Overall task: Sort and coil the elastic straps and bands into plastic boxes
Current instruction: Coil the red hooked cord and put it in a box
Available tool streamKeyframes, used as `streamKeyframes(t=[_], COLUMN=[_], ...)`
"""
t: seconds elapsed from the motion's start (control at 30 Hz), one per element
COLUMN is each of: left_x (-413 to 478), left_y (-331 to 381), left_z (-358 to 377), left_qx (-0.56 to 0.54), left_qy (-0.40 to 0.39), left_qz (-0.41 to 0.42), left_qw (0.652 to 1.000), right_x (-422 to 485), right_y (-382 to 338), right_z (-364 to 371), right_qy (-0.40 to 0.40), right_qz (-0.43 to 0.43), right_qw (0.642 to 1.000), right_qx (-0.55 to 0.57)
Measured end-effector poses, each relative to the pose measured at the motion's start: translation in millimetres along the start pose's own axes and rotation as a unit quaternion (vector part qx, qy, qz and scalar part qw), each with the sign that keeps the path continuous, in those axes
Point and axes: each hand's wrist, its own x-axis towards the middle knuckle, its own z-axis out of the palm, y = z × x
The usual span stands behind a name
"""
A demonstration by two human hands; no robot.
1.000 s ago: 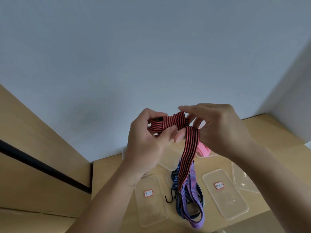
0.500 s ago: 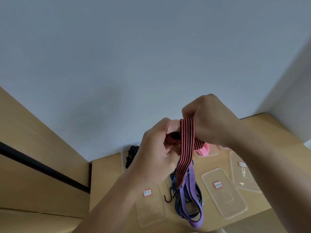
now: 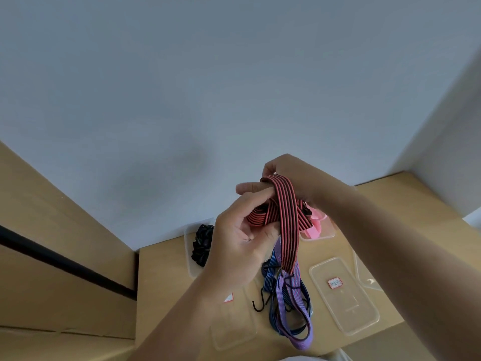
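Coiling the red striped strap: left hand grips the wound turns, right hand at 1 o'clock hooks the tail; lay each wrap flat, evenly tensioned.

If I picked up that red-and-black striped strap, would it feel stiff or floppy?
Probably floppy: the red striped strap drapes over the right hand and its free end hangs limp. Likely light, since the left hand pinches the folded loops with just fingers and thumb. The loops might spring open if let go.
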Motion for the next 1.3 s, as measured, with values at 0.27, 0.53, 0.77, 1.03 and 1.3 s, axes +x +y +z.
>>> streamKeyframes(t=[0.27, 0.53, 0.77, 1.03, 1.3], left_x=[3.9, 11.3, 22.1, 6.8, 5.5], left_y=[-5.5, -8.7, -7.3, 1.4, 33.9], left_z=[3.4, -6.1, -8.4, -6.1, -5.3], left_qx=[0.008, 0.035, 0.091, 0.105, 0.094], left_qy=[-0.008, 0.051, 0.116, -0.033, -0.039], left_qz=[-0.034, -0.041, -0.031, -0.006, 0.084], left_qw=[0.999, 0.997, 0.989, 0.994, 0.991], right_x=[-7.8, -59.8, -82.2, -61.3, -44.9], right_y=[18.2, 50.5, 22.0, 8.8, 13.8], right_z=[-5.5, -4.8, 15.3, -33.9, 14.5], right_qy=[-0.063, -0.161, -0.034, 0.193, 0.001], right_qz=[0.028, 0.008, 0.041, -0.094, -0.126], right_qw=[0.985, 0.877, 0.928, 0.947, 0.97], right_qx=[0.156, 0.453, 0.369, 0.237, 0.207])
